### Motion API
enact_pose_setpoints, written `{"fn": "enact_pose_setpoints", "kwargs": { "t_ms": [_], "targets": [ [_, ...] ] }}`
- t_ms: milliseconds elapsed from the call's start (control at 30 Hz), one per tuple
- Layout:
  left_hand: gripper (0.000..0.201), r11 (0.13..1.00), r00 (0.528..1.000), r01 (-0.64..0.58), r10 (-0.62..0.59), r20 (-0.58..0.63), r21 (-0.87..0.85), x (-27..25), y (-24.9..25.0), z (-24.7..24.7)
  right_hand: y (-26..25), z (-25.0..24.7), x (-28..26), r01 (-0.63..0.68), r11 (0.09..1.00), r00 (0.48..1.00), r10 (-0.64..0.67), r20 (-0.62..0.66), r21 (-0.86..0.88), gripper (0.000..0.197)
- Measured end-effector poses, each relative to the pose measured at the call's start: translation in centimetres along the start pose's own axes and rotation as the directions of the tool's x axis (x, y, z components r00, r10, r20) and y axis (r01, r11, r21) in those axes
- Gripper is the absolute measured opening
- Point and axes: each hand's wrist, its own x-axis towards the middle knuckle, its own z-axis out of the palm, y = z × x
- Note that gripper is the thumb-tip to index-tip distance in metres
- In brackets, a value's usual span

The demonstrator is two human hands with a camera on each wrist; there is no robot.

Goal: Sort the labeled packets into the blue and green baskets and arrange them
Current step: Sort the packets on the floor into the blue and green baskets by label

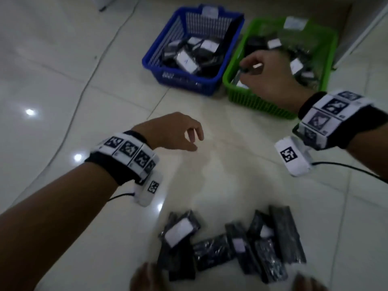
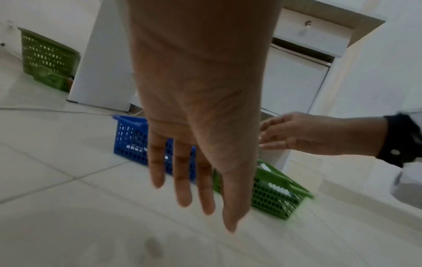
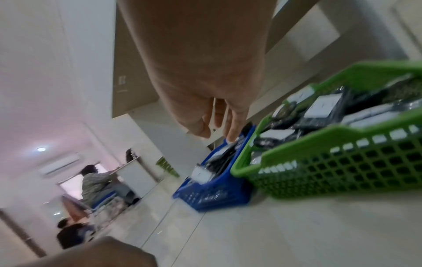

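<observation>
Lying at six o'clock of both hands, the floor packets [image 1: 228, 244] sit nearer the left hand [image 1: 174, 133], fingers relaxed and empty; the right hand [image 1: 270, 74], over the green basket [image 1: 258, 103], has a grip I cannot tell.

My head camera looks steeply down at the blue basket [image 1: 190, 51]. My left wrist camera faces it from low and farther back; my right wrist camera sits nearer, tilted. All three share it and the green basket [image 1: 273, 106] beside it.

Glossy pale tiled floor [image 1: 63, 70], white cabinets [image 2: 294, 81], wall air conditioner [image 3: 60, 163]
</observation>
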Motion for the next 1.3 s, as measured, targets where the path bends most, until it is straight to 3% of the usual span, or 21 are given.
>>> {"fn": "enact_pose_setpoints", "kwargs": {
  "t_ms": [67, 133, 233, 333, 433, 533, 600, 667, 900, 1000, 1100, 1167, 1300],
  "targets": [
    [0.043, 0.998, 0.976, 0.050, -0.059, 0.208, 0.046, -1.7, 1.0, 2.7, -1.1, 2.1, -3.6, 0.021, 0.999, 0.975, -0.030, 0.218, 0.041, 0.024],
    [0.055, 0.984, 0.927, 0.066, -0.121, 0.354, 0.164, -3.0, 1.9, 5.5, -1.4, 4.0, -7.0, 0.049, 0.998, 0.907, -0.065, 0.417, 0.050, 0.025],
    [0.064, 0.965, 0.868, 0.035, -0.158, 0.471, 0.260, -4.4, 3.3, 8.3, -0.7, 6.4, -11.9, 0.123, 0.992, 0.730, -0.097, 0.676, 0.010, 0.027],
    [0.069, 0.943, 0.822, -0.068, -0.133, 0.554, 0.326, -4.9, 4.1, 9.9, 0.5, 7.5, -15.5, 0.225, 0.970, 0.561, -0.053, 0.826, -0.090, 0.026],
    [0.065, 0.947, 0.812, -0.107, -0.093, 0.576, 0.304, -5.0, 4.1, 10.7, 1.1, 7.8, -17.4, 0.260, 0.947, 0.455, 0.050, 0.889, -0.186, 0.031],
    [0.057, 0.978, 0.804, -0.053, -0.078, 0.590, 0.202, -4.6, 3.2, 10.8, 0.9, 7.5, -18.1, 0.325, 0.897, 0.329, 0.189, 0.925, -0.299, 0.045],
    [0.041, 0.992, 0.796, -0.025, -0.053, 0.603, 0.120, -4.1, 2.6, 10.9, 0.9, 7.4, -18.4, 0.325, 0.882, 0.256, 0.265, 0.930, -0.341, 0.048],
    [0.023, 0.998, 0.794, 0.022, -0.050, 0.605, 0.052, -3.7, 2.0, 10.9, 1.0, 7.5, -18.7, 0.299, 0.894, 0.212, 0.279, 0.937, -0.334, 0.042],
    [0.021, 0.986, 0.856, 0.120, -0.045, 0.515, -0.113, -2.2, 0.2, 8.0, 1.5, 8.2, -16.7, 0.235, 0.922, 0.087, 0.297, 0.951, -0.309, 0.022],
    [0.020, 0.971, 0.898, 0.135, -0.037, 0.438, -0.196, -1.3, -0.4, 5.8, 2.4, 6.5, -13.5, 0.032, 0.954, 0.117, 0.291, 0.950, -0.296, 0.017],
    [0.014, 0.955, 0.943, 0.119, -0.022, 0.333, -0.272, -0.1, -0.8, 2.9, 3.1, 2.8, -9.5, -0.172, 0.953, 0.243, 0.286, 0.927, -0.249, 0.018],
    [0.018, 0.933, 0.975, 0.116, -0.041, 0.220, -0.342, 0.7, -0.9, 0.8, 3.6, -0.1, -7.1, -0.287, 0.941, 0.365, 0.281, 0.887, -0.180, 0.020],
    [0.021, 0.848, 0.988, 0.044, -0.117, -0.104, -0.529, 3.2, 0.0, -2.9, 5.2, -5.6, -3.3, -0.429, 0.901, 0.687, 0.286, 0.668, 0.055, 0.018]
  ]
}}
